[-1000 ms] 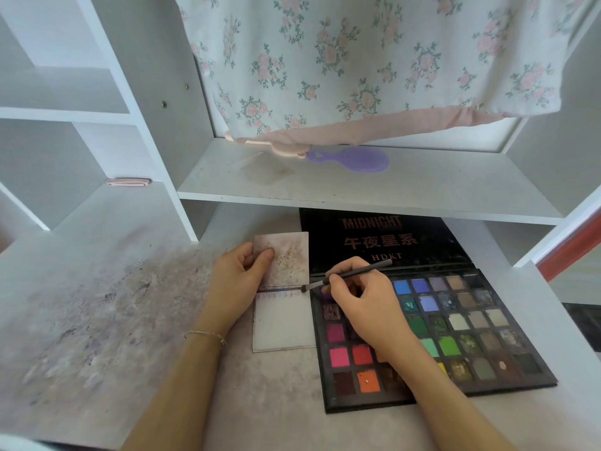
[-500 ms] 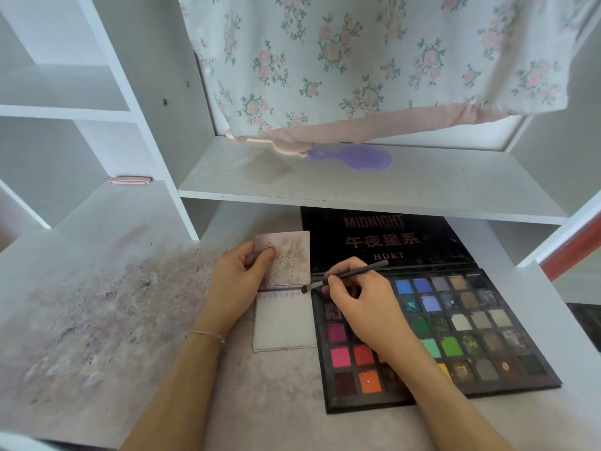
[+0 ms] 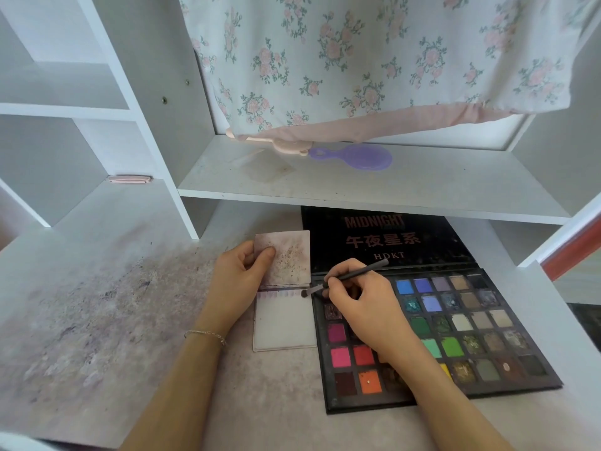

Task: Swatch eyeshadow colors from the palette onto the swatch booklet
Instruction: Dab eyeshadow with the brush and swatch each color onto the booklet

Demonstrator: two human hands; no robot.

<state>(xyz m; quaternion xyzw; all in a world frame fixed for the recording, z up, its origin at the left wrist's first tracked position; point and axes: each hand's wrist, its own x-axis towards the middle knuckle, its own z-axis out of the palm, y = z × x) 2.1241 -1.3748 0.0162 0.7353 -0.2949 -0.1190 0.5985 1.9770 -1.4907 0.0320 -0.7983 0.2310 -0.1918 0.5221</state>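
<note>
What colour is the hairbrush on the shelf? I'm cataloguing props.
Purple hairbrush, clearest in the head view.

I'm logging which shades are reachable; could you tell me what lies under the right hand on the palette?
The right hand, holding the brush, rests over the palette's left-centre pans. Pink, red and orange pans show beside it; the pans directly beneath are covered, so their colours cannot be told.

Illumination: bright, soft and diffuse. Shadows: faint, darkest beneath the shelf (image 3: 374, 190). Wide-angle distortion bows straight edges near frame borders. Focus: mildly soft throughout; no glare.
</note>
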